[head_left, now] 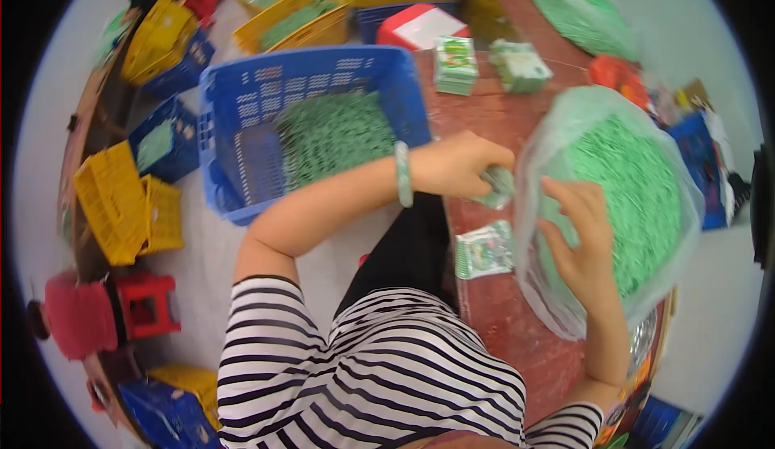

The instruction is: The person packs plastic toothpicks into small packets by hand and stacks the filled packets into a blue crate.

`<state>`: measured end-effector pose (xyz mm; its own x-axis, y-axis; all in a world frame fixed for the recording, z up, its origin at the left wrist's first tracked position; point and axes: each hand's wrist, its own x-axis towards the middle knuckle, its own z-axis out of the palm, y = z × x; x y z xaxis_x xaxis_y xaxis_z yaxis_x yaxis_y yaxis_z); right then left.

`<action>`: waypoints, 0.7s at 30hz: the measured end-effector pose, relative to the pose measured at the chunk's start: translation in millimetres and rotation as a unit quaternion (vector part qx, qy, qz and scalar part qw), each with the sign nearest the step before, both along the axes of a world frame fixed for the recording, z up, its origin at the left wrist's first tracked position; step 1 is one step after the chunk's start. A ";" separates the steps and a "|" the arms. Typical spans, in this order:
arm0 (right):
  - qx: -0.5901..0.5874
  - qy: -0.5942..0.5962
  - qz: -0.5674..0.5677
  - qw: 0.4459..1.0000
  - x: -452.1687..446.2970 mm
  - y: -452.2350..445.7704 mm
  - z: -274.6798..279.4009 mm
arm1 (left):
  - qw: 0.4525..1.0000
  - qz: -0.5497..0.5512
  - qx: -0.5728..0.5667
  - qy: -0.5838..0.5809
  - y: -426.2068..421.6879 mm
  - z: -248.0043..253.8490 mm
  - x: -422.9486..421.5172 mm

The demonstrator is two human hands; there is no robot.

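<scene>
My left hand, with a bracelet at the wrist, pinches a small clear packet with pale green contents. My right hand holds nothing; its fingers are curved and apart in front of a big clear plastic bag. Heaped inside that bag are many thin light-green pieces, too small to name. A flat printed green-and-white packet lies on the red table below my left hand. Beneath my left forearm stands a blue crate holding a pile of darker green pieces.
Two stacks of printed packets, one left and one right, stand further back on the table. Another bag of green pieces lies beyond. Yellow crates fill the left side. A person sits beside a red stool.
</scene>
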<state>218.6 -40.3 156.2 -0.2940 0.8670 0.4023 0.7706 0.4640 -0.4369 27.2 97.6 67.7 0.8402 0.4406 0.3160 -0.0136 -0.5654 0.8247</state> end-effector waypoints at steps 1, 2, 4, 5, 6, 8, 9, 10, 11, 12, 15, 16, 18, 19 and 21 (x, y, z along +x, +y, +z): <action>0.001 -0.013 -0.001 1.000 1.2 2.3 1.5 | 0.995 0.067 0.061 0.052 16.4 -9.9 -28.2; 0.005 -0.026 -0.007 1.000 7.3 4.5 1.6 | 0.979 0.126 0.123 0.106 34.7 -22.0 -58.3; -0.034 -0.002 -0.057 0.998 19.8 9.0 0.6 | 0.933 0.224 0.135 0.245 68.6 -44.5 -130.0; -0.042 -0.002 -0.076 0.996 32.5 12.0 -3.2 | 0.902 0.265 0.111 0.321 83.0 -62.7 -162.6; -0.051 -0.003 -0.095 0.994 46.6 15.5 -8.2 | 0.863 0.303 0.087 0.394 96.2 -86.7 -193.5; -0.062 0.007 -0.150 0.987 70.2 23.1 -17.5 | 0.785 0.330 0.077 0.518 116.7 -159.6 -251.9; -0.065 0.000 -0.161 0.985 82.6 26.8 -19.5 | 0.758 0.326 0.070 0.561 114.8 -180.8 -265.3; -0.066 -0.007 -0.173 0.983 94.5 30.6 -20.2 | 0.729 0.320 0.063 0.602 109.6 -200.4 -277.0; -0.068 -0.028 -0.178 0.981 105.8 33.6 -20.4 | 0.712 0.304 0.046 0.631 103.2 -236.5 -295.5; -0.069 -0.050 -0.183 0.979 113.8 35.9 -19.8 | 0.695 0.286 0.029 0.659 96.0 -264.1 -310.8; -0.102 -0.066 -0.223 0.967 133.9 37.2 -21.0 | 0.636 0.205 -0.045 0.743 77.9 -281.8 -314.1; -0.116 -0.075 -0.240 0.961 142.8 36.2 -23.5 | 0.630 0.177 -0.065 0.754 72.7 -289.5 -317.0; -0.132 -0.059 -0.251 0.957 152.3 37.6 -28.4 | 0.616 0.119 -0.106 0.771 61.1 -307.1 -323.7; -0.140 -0.064 -0.252 0.955 152.9 39.3 -29.2 | 0.593 0.071 -0.143 0.789 59.5 -314.8 -325.9; -0.154 -0.078 -0.249 0.953 153.6 41.6 -31.3 | 0.620 0.018 -0.228 0.751 55.4 -317.7 -329.0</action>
